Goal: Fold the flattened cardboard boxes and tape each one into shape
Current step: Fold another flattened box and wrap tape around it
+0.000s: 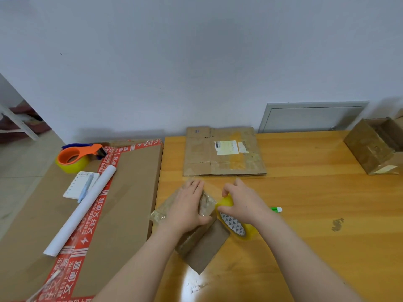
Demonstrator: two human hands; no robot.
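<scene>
A pale wall backs the orange wooden bench in front of you. At lower centre, your left hand lies spread with its fingers straight, pressing down on the small cardboard box. That probably keeps the flaps shut and the shiny tape on them flat. Your right hand grips the yellow tape roll, which sits just beside the box's right edge, likely so the strip runs straight off onto the seam. The box is closed, so its inside is hidden.

Another flattened box waits at upper centre, against the wall. An already shaped box stands open at the right edge, and its dark interior shows nothing I can make out. At the left of the frame, an orange tape dispenser rests on a large carton.
</scene>
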